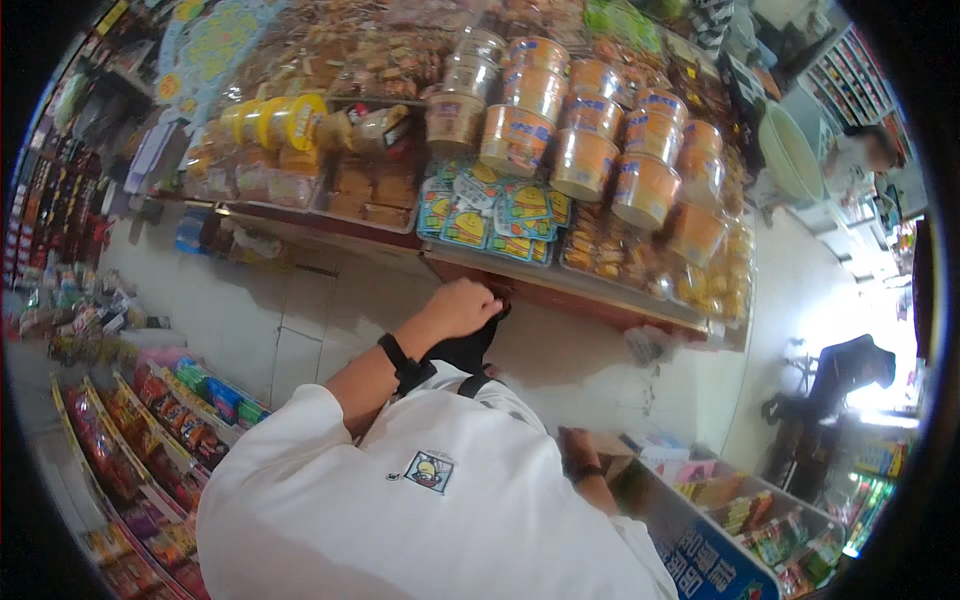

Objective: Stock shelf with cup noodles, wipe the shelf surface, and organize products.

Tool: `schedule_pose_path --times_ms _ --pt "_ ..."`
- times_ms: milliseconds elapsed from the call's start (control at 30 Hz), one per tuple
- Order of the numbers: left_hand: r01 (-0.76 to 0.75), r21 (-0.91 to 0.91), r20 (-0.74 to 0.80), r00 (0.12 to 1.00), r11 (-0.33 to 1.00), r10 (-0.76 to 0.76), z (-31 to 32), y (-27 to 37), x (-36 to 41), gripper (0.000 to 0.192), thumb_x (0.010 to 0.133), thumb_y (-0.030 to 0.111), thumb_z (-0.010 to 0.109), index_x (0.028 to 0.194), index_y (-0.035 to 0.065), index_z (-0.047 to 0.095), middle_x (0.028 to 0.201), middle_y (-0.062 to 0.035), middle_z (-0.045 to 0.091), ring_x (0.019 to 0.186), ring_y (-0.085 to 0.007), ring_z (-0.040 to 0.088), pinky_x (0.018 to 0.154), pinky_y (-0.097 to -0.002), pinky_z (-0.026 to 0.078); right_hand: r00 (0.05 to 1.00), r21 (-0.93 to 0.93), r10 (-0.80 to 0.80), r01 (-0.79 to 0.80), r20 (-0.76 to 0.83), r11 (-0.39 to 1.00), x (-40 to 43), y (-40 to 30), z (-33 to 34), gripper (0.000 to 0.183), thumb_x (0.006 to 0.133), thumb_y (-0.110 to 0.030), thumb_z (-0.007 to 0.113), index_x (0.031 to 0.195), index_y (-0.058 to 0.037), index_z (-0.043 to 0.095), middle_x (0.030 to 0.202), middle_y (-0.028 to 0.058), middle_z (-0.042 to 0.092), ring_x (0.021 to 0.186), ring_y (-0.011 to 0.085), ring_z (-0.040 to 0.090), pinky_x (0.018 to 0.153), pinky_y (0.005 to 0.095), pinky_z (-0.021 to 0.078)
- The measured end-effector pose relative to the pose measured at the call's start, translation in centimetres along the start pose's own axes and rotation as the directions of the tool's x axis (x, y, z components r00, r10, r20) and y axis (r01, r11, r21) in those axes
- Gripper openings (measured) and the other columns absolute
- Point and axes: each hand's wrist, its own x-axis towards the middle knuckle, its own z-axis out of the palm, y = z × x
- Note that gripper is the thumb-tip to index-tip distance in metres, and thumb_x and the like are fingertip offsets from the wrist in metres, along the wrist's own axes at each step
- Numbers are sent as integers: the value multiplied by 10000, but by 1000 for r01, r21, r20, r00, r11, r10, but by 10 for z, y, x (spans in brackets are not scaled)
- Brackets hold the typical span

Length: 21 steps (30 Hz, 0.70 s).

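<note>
My left hand (466, 306), with a dark band on its wrist, hangs in front of my body with fingers curled and nothing showing in it. It is close to the front edge of a display stand (517, 287); contact cannot be made out. Low by my right side, my right hand (576, 442) is blurred and partly hidden, so its grip is unclear. Ahead on the stand are blue-and-yellow snack packets (466, 229) in a clear tray. Stacked orange-and-white tubs (517, 139) rise behind them, and brown packaged snacks (364, 196) lie to the left.
Snack racks (161, 450) stand close on my left. A blue-sided bin (697, 525) with packets is by my right side. Tiled floor (300, 322) shows between. Farther right are a dark chair-like object (855, 367), a pale green basin (789, 150) and a person (855, 161).
</note>
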Motion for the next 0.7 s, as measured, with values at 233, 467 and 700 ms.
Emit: schedule_pose_path --times_ms 233,467,700 --pt "259 -128 50 966 957 -254 8 -55 -95 201 941 123 488 988 66 675 985 -184 711 940 -407 663 809 -494 521 649 204 712 -760 268 617 98 -105 -7 381 931 -370 654 722 -56 600 535 28 459 403 173 417 385 345 312" --pt "491 -87 130 868 867 -479 49 -146 -168 242 827 171 633 1046 90 696 1023 -165 717 971 -372 673 807 -453 524 835 -254 462 -396 301 882 164 -161 19 330 920 -341 650 756 -59 602 545 74 456 414 204 460 404 388 384" --pt "-197 -423 -88 980 884 176 164 -292 -272 317 905 299 555 986 36 712 971 -194 689 900 -321 647 813 -445 526 679 -601 21 634 733 487 212 -175 77 275 896 -143 541 1125 -45 655 996 212 693 933 384 670 793 503 516"
